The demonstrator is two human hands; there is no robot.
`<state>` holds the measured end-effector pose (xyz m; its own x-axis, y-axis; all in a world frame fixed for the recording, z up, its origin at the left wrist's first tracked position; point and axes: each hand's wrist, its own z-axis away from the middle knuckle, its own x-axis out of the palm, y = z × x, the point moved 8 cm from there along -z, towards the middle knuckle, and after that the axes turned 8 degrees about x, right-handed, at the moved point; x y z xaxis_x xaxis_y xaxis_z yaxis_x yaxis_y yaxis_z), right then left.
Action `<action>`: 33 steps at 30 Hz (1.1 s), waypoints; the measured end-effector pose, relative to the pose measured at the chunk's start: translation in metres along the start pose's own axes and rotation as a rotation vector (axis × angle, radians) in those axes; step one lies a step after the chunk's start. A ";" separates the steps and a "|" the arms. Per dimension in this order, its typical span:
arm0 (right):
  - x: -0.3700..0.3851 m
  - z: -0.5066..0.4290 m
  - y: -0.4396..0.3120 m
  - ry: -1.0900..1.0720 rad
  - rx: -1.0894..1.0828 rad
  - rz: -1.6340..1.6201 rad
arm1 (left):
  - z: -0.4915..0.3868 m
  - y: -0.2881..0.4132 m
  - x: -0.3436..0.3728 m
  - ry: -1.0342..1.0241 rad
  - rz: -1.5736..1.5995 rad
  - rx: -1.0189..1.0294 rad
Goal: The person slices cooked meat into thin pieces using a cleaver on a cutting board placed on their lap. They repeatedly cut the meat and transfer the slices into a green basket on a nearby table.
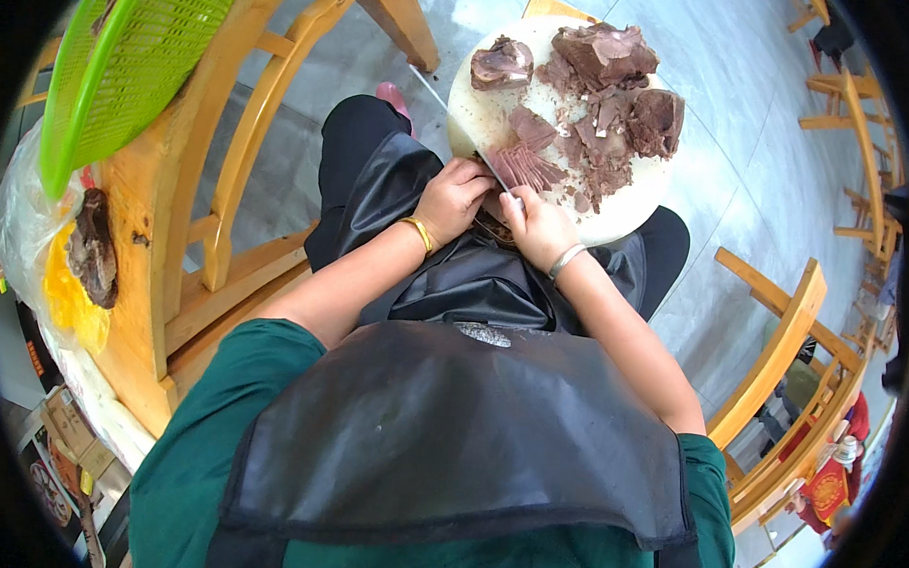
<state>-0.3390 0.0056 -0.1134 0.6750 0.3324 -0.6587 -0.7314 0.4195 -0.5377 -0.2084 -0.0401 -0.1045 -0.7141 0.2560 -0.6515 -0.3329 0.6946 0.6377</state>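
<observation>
A round white cutting board lies before me, its near edge by my lap. My right hand grips the handle of a long-bladed knife, whose tip points away to the far left. Just left of the blade, my left hand rests at the board's near edge with bent fingers; what lies under its fingertips is hidden. Thin, fanned slices of dark brown cooked meat lie right beside the blade. Farther back are a large meat chunk, a smaller chunk, another chunk and flaked pieces.
On my left, a green plastic basket stands on a wooden table, near a dark piece of meat on yellow plastic. A wooden chair stands to the right. Grey tiled floor surrounds the board.
</observation>
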 end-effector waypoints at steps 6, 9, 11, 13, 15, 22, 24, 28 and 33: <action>-0.014 0.011 0.031 -0.058 0.004 -0.258 | -0.002 0.001 -0.003 0.043 0.020 0.059; -0.038 0.050 0.019 -0.085 -0.074 -0.153 | -0.001 -0.001 -0.002 0.039 0.037 0.052; -0.048 0.077 0.022 -0.062 -0.093 -0.091 | -0.002 0.001 -0.003 0.041 0.020 0.066; -0.049 0.094 0.038 -0.106 -0.031 -0.095 | -0.002 -0.001 -0.002 0.037 0.023 0.035; -0.050 0.097 0.045 -0.154 0.008 -0.083 | 0.000 -0.005 0.000 0.022 0.053 0.039; -0.038 0.070 0.038 -0.183 0.003 -0.049 | -0.004 -0.002 -0.002 0.023 0.025 0.032; -0.020 0.042 0.025 -0.139 -0.043 -0.047 | -0.002 -0.002 -0.001 0.012 0.032 0.034; -0.001 0.006 0.012 0.011 -0.072 -0.037 | -0.004 -0.002 -0.002 0.034 0.032 0.038; 0.001 -0.008 0.023 -0.174 0.212 -0.427 | -0.007 0.005 -0.007 0.039 -0.011 0.070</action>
<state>-0.3560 0.0088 -0.1312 0.9289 0.2220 -0.2963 -0.3629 0.7048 -0.6096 -0.2092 -0.0429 -0.0939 -0.7344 0.2231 -0.6410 -0.2974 0.7431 0.5994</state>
